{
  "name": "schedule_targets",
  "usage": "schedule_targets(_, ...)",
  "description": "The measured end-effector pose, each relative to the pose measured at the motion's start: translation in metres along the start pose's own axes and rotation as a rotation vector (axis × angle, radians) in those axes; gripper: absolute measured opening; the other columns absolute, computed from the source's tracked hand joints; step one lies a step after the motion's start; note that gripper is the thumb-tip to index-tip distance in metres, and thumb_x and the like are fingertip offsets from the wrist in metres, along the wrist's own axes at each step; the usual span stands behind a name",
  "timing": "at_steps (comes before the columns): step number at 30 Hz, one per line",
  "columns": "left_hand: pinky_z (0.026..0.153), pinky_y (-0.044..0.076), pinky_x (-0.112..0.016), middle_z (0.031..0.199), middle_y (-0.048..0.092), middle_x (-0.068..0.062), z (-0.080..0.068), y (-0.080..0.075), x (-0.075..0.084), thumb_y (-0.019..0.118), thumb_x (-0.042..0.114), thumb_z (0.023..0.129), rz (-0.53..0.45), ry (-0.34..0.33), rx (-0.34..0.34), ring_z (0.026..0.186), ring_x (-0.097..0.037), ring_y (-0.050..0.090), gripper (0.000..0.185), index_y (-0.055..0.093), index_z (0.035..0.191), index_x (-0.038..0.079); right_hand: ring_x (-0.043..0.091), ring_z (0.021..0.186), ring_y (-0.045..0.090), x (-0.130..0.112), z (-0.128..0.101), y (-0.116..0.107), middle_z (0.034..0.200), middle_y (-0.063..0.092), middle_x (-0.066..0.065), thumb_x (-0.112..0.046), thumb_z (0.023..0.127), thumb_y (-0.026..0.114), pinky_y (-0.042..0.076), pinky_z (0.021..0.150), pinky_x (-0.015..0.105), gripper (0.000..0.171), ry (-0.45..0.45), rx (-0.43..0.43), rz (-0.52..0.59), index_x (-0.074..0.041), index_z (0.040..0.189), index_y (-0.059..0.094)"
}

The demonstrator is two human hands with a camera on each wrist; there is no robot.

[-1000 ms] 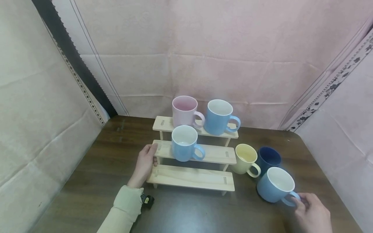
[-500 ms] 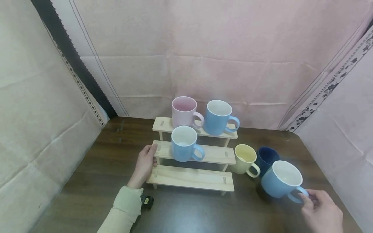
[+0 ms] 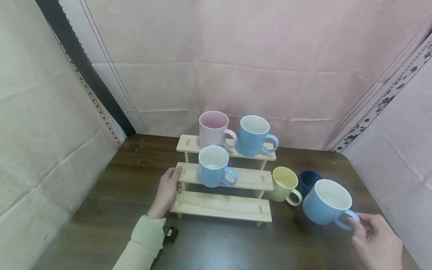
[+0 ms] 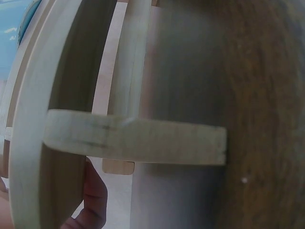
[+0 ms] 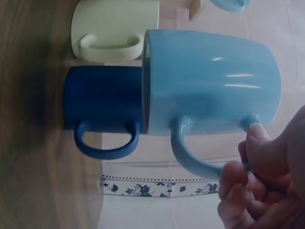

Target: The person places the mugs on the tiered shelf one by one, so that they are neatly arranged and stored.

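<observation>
At right, front of table: your right hand (image 3: pixel 376 240) pinches the handle of the lifted mug (image 3: pixel 326 202), fingers curled round it; mug is off the table (image 3: pixel 101 217), upright, slightly tilted.
Lifted mug: light blue, white inside, handle toward you; in the right wrist view (image 5: pixel 209 81) it hangs in front of the navy mug.
Left hand (image 3: pixel 167 191): rests against the left end of the rack (image 3: pixel 249 178), thumb at the middle step's edge, fingers relaxed and fairly straight; how firmly it holds, cannot tell.
Rack: wooden, three steps, mid-table; left wrist view shows only its side leg (image 4: pixel 133 140) close up.
Top step: pink mug (image 3: pixel 214 129) left, blue mug (image 3: pixel 254 135) just beside it at right, handles right.
Middle step: small blue mug (image 3: pixel 214 166) at left end, near your left hand.
Bottom step: bare wood.
Right of rack, on table: yellow mug (image 3: pixel 284 183), navy mug (image 3: pixel 308 180) just beside it; lifted mug overlaps the navy one in the head view.
</observation>
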State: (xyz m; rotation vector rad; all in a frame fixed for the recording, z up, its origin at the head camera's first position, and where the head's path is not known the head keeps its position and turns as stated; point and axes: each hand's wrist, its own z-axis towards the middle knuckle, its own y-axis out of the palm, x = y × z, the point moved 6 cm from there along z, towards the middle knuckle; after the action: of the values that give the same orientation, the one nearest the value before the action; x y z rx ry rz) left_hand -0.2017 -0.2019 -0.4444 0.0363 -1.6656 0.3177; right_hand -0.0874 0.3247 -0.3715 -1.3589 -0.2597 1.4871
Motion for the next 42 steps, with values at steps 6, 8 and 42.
schedule_targets(6, 0.057, 0.042, -0.028, 0.075, 0.049, -0.005, 0.0, 0.0, 0.0, 0.043, 0.051, 0.101, 0.007, 0.001, -0.008, 0.059, -0.02, 0.048, 0.049, 0.056, 0.112, 0.005, -0.014, 0.06, 0.045, -0.01, 0.0, -0.004, 0.076, 0.051, -0.026, -0.007, 0.083, 0.074, 0.035, 0.057, 0.009, 0.013, -0.038, 0.049, 0.056, -0.004, 0.096, 0.07)
schedule_targets(8, 0.057, 0.042, -0.028, 0.074, 0.049, -0.006, 0.0, 0.0, 0.0, 0.043, 0.051, 0.101, 0.008, 0.0, -0.009, 0.059, -0.02, 0.048, 0.049, 0.056, 0.112, 0.005, -0.018, 0.063, 0.045, -0.014, 0.0, -0.005, 0.078, 0.052, -0.027, -0.006, 0.084, 0.074, 0.036, 0.057, 0.006, 0.013, -0.052, 0.041, 0.072, -0.004, 0.096, 0.07)
schedule_targets(42, 0.056, 0.042, -0.028, 0.075, 0.048, -0.005, 0.0, -0.001, 0.0, 0.044, 0.05, 0.101, -0.011, 0.003, 0.003, 0.059, -0.02, 0.048, 0.048, 0.056, 0.11, 0.004, -0.005, 0.063, 0.051, -0.115, 0.009, 0.05, 0.078, 0.059, 0.0, 0.005, 0.079, 0.077, 0.038, 0.055, 0.01, 0.013, -0.414, 0.011, 0.255, 0.0, 0.086, 0.068)
